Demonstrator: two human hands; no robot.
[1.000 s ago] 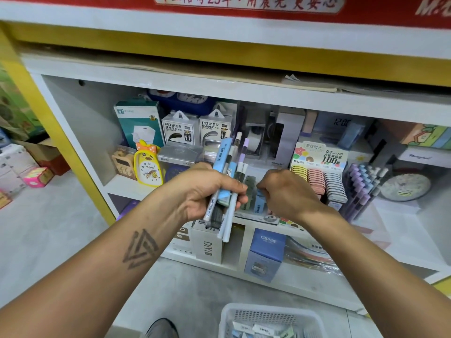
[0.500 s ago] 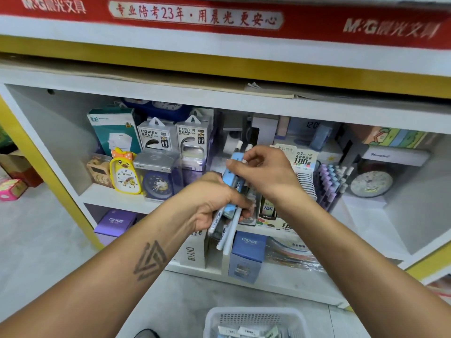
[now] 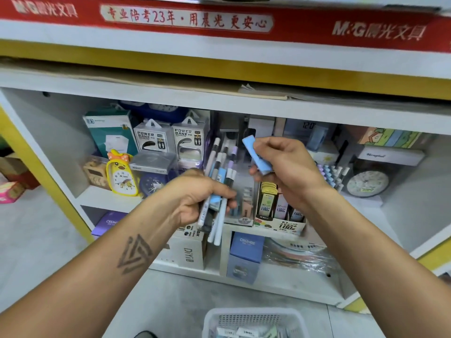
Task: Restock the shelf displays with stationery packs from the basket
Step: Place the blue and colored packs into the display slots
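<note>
The white basket [image 3: 253, 320] on the floor holds small packs. The left hand [image 3: 195, 196] clasps a bundle of pens [image 3: 219, 189]; the right hand [image 3: 288, 167] pinches a blue pack [image 3: 256, 154] before the shelf [image 3: 109, 198].

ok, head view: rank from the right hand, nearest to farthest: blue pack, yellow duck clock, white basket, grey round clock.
From the right hand:
1. blue pack, pinched in that hand itself.
2. grey round clock, on the shelf to its right.
3. yellow duck clock, on the shelf far to the left, past the left hand.
4. white basket, down on the floor at the frame's bottom.
</note>
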